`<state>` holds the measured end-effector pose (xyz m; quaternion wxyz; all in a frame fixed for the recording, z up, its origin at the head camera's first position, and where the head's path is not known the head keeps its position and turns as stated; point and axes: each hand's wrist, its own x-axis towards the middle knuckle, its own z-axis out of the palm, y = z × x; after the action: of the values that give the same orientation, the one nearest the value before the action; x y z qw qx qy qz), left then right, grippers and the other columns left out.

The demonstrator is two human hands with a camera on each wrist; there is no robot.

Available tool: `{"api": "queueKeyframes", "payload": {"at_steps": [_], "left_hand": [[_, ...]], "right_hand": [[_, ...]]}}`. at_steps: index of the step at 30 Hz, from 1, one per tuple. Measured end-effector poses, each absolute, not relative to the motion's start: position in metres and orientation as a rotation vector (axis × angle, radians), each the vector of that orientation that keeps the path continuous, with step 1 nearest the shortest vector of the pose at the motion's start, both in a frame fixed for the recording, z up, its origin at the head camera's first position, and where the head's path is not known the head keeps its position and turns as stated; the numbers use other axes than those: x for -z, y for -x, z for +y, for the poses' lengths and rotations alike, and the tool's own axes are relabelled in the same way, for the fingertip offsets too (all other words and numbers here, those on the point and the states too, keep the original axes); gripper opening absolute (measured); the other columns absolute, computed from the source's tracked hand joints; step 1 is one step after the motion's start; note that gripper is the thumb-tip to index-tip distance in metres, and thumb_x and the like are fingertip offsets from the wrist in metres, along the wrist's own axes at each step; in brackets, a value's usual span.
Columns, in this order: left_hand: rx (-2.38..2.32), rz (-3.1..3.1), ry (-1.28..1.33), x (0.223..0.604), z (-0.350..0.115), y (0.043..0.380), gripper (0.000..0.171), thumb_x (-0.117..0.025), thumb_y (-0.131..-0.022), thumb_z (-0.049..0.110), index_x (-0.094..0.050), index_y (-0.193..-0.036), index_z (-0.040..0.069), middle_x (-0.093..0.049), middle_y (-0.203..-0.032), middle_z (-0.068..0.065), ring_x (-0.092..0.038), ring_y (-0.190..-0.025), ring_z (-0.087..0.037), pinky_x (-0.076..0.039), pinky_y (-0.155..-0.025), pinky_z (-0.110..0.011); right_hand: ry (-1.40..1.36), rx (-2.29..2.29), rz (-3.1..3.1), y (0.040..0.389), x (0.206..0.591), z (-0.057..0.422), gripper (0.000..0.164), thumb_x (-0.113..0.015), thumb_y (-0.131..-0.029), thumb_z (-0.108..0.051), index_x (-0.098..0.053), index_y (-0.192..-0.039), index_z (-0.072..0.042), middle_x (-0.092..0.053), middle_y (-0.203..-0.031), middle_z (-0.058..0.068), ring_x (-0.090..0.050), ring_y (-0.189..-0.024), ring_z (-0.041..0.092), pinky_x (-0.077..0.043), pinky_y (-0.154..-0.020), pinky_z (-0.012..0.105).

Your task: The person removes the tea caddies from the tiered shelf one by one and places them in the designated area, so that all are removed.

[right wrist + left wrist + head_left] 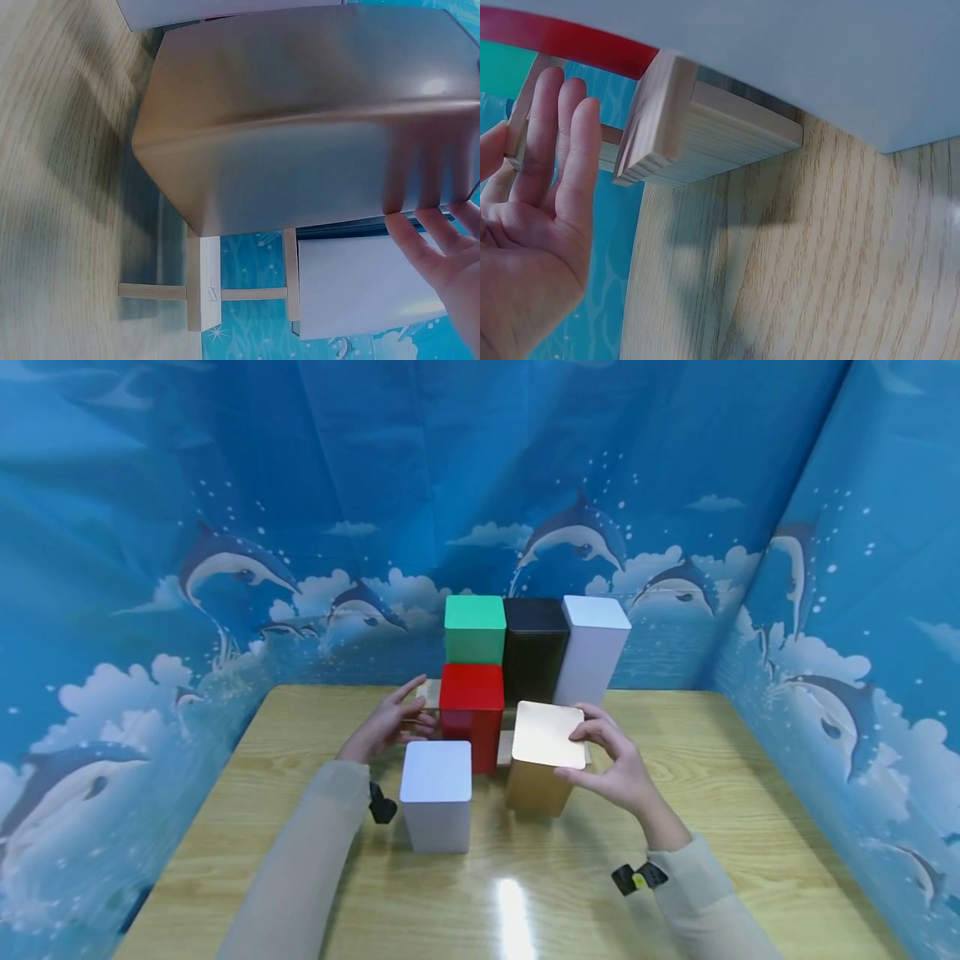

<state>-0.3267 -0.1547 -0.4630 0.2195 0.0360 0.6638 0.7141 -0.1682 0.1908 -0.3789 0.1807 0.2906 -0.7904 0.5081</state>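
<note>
My right hand [618, 768] grips a tall gold box [540, 785], with its thumb at the near edge and fingers along the lid and right side. In the right wrist view, fingertips meet the shiny face of that box. My left hand [390, 722] is at the left end of a low wooden rack [429, 692], its fingers mostly straight and overlapping a slat in the left wrist view. Right beside that hand stands a red box [471, 718]. In front of the red one is a white box [437, 802], close to my left wrist.
Behind, a green box [476, 631], a black box [534, 652] and a tall white box [592, 647] stand side by side against the dolphin-print curtain [360, 543]. Everything is on a wood-grain table [300, 743]. The curtain also encloses both sides.
</note>
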Motion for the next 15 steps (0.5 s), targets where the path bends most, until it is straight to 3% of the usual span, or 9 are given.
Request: {"api": "queueKeyframes", "payload": {"at_steps": [7, 15], "left_hand": [[-1.979, 1.804, -0.1, 0.455, -0.155, 0.323, 0.055, -0.048, -0.098, 0.028, -0.024, -0.147, 0.036, -0.067, -0.091, -0.013, -0.066, -0.08, -0.024, -0.052, -0.081, -0.046], [-1.986, 1.822, -0.1, 0.462, -0.153, 0.327, 0.055, -0.05, -0.097, 0.031, -0.026, -0.146, 0.038, -0.067, -0.092, -0.013, -0.066, -0.079, -0.024, -0.053, -0.078, -0.044]], "right_hand": [[-0.831, -1.419, -2.233, 0.161, 0.376, 0.192, 0.042, -0.078, -0.06, 0.016, -0.056, -0.095, 0.007, -0.042, -0.129, 0.032, -0.039, -0.118, 0.045, -0.043, -0.092, 0.018], [-0.875, -1.435, -2.242, 0.156, 0.375, 0.191, 0.043, -0.079, -0.059, 0.015, -0.056, -0.094, 0.006, -0.042, -0.129, 0.031, -0.043, -0.118, 0.039, -0.044, -0.092, 0.021]]}}
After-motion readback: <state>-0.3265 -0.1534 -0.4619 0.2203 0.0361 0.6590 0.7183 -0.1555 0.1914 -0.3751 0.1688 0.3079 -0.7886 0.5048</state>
